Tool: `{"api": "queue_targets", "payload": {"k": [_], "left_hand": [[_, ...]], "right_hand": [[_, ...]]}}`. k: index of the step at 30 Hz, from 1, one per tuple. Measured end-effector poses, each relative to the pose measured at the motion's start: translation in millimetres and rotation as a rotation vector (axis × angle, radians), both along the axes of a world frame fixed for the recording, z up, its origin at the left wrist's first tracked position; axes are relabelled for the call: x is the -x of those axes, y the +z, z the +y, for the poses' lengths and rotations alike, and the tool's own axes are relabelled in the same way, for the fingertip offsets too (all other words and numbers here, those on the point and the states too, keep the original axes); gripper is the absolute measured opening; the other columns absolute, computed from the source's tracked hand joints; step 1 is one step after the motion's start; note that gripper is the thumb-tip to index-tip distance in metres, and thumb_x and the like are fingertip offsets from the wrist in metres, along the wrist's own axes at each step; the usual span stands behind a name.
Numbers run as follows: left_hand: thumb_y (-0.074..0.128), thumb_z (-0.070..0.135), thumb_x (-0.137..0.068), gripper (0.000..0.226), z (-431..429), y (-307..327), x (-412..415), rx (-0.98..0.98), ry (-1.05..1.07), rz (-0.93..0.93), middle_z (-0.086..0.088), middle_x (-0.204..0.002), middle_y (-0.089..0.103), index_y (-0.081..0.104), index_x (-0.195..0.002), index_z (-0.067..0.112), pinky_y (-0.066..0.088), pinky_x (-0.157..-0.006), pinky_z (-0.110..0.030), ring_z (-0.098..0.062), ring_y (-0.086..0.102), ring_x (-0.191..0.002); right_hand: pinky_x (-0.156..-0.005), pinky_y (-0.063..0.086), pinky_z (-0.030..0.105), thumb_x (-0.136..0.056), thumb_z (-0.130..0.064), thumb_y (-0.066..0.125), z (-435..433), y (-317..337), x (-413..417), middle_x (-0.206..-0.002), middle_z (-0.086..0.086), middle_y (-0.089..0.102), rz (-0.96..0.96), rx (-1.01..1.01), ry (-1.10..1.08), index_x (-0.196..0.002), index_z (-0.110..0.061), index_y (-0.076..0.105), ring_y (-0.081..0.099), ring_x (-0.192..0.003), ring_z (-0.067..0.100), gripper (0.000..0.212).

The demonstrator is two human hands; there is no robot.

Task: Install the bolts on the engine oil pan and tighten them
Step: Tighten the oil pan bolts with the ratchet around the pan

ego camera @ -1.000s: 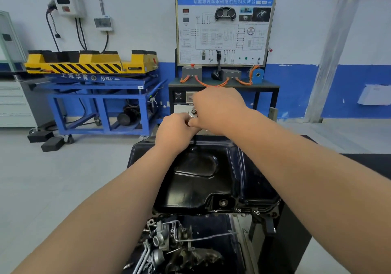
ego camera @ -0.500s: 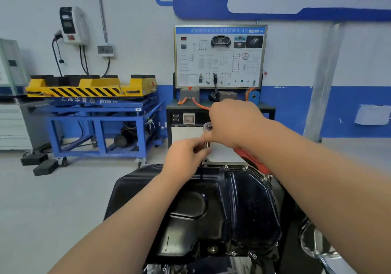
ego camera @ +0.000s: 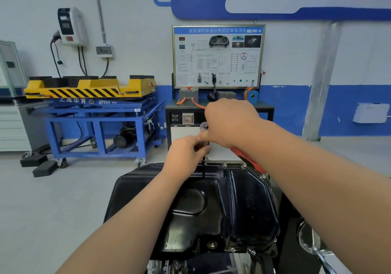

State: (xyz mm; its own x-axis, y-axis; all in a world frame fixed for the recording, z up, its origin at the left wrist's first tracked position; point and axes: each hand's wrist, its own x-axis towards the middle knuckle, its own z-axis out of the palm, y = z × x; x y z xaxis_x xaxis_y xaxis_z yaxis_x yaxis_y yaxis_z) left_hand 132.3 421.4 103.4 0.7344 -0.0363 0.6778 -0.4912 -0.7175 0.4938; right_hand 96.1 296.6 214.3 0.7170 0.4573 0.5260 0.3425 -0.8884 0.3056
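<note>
Blue lift cart (ego camera: 99,123) far left, by wall. Left hand (ego camera: 184,153) pinches socket extension (ego camera: 203,169) just under head of ratchet (ego camera: 204,126); extension stands upright on far flange of black oil pan (ego camera: 211,206). Right hand (ego camera: 230,123) is wrapped round ratchet; red handle (ego camera: 247,159) shows below wrist. Oil pan low centre, beneath both forearms. Seated bolts (ego camera: 225,165) along far-right flange.

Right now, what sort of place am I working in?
Likely an automotive training workshop: a black engine oil pan in front, a motor-control training board against the wall, and a yellow-and-blue lift table on castors.
</note>
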Motion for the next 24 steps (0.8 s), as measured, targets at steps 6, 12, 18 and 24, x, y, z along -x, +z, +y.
{"api": "queue_targets", "payload": {"k": [6,12,18,24], "left_hand": [[0.068,0.025,-0.087,0.014,0.0,1.0,2.0,0.029,0.006,-0.011,0.0,-0.08,0.068,0.07,-0.095,0.014,0.05,-0.074,-0.036,-0.016,0.061,-0.075],[0.068,0.026,-0.086,0.014,-0.8,-0.3,2.9,0.019,0.004,-0.045,-0.001,-0.078,0.066,0.068,-0.089,0.012,0.051,-0.074,-0.036,-0.016,0.061,-0.074],[0.07,0.026,-0.086,0.007,-1.2,0.3,3.3,0.017,-0.03,0.008,0.005,-0.07,0.064,0.066,-0.082,0.021,0.05,-0.069,-0.029,-0.01,0.058,-0.066],[0.064,0.018,-0.086,0.042,1.2,-4.2,3.2,-0.086,-0.021,-0.011,0.017,-0.044,0.041,0.04,-0.055,0.034,0.035,-0.049,-0.008,-0.002,0.044,-0.045]], "right_hand": [[-0.045,0.022,0.025,-0.086,-0.04,0.058,3.0,3.3,6.5,-0.062,-0.001,0.043,-0.016,0.01,0.009,-0.06,-0.019,0.04,0.04,-0.052,0.016,0.038],[-0.046,0.02,0.025,-0.088,-0.04,0.056,2.5,4.7,11.1,-0.061,-0.002,0.043,-0.033,0.003,0.009,-0.06,-0.019,0.036,0.038,-0.052,0.015,0.04],[-0.046,0.023,0.026,-0.087,-0.042,0.056,0.9,-0.1,10.8,-0.062,-0.002,0.042,-0.001,-0.005,-0.02,-0.061,-0.019,0.038,0.039,-0.051,0.015,0.039],[-0.047,0.026,0.028,-0.092,-0.057,0.041,7.0,-9.1,21.9,-0.063,0.0,0.039,0.039,0.004,-0.096,-0.06,-0.019,0.035,0.034,-0.052,0.017,0.05]]}}
